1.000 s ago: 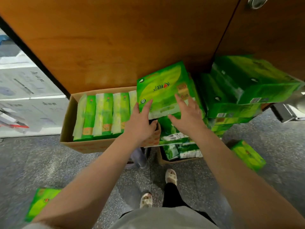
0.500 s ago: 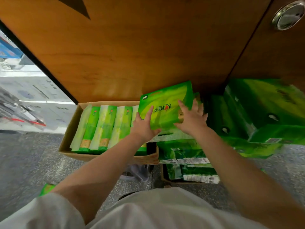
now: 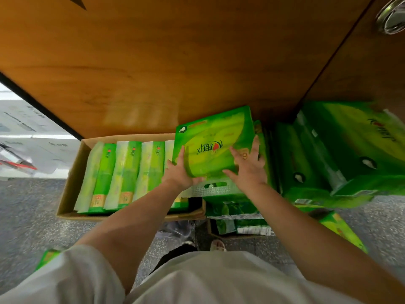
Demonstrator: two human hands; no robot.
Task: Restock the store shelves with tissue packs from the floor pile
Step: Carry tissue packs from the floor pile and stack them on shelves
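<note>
A green tissue pack (image 3: 213,139) lies tilted on top of the floor pile, between a cardboard box and a stack of large packs. My left hand (image 3: 182,174) holds its left lower corner, fingers up along the edge and thumb under the near side. My right hand (image 3: 248,166) lies flat on the pack's right side with fingers spread. More green packs (image 3: 236,212) sit under it.
An open cardboard box (image 3: 72,183) holds several upright green packs (image 3: 125,174). Large green multipacks (image 3: 341,150) are stacked at the right. A wooden cabinet wall (image 3: 164,62) rises behind. Loose packs lie on the grey floor at the left (image 3: 47,256) and right (image 3: 341,232).
I have leaned in closer over the pile. Both hands stay on the top pack; the left hand has moved to its left corner and the pack sits flatter.
</note>
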